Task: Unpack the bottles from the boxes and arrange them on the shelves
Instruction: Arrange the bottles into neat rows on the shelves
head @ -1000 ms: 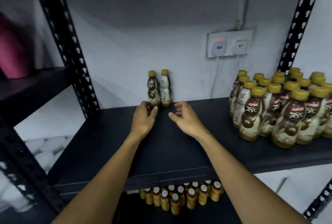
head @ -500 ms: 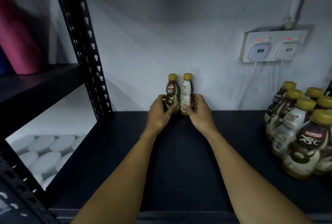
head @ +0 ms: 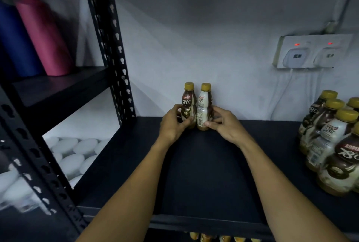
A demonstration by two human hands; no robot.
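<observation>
Two small coffee bottles with gold caps stand upright side by side at the back of the dark shelf point(head: 204, 173), against the white wall. My left hand point(head: 172, 123) grips the lower part of the left bottle point(head: 188, 101), which has a brown label. My right hand point(head: 223, 125) grips the lower part of the right bottle point(head: 204, 103), which shows a white label. The two bottles touch each other. A cluster of several like bottles point(head: 330, 140) stands at the shelf's right end.
A black slotted upright post point(head: 114, 51) bounds the shelf on the left. Pink and blue rolls point(head: 42, 31) lean on the neighbouring shelf. A wall socket with two plugged adapters point(head: 310, 53) hangs at the right. More bottle caps point(head: 213, 238) show on the shelf below.
Both hands reached forward from the shelf's middle to the two bottles at the back and closed round them. The view has moved in closer to them and shifted left.
</observation>
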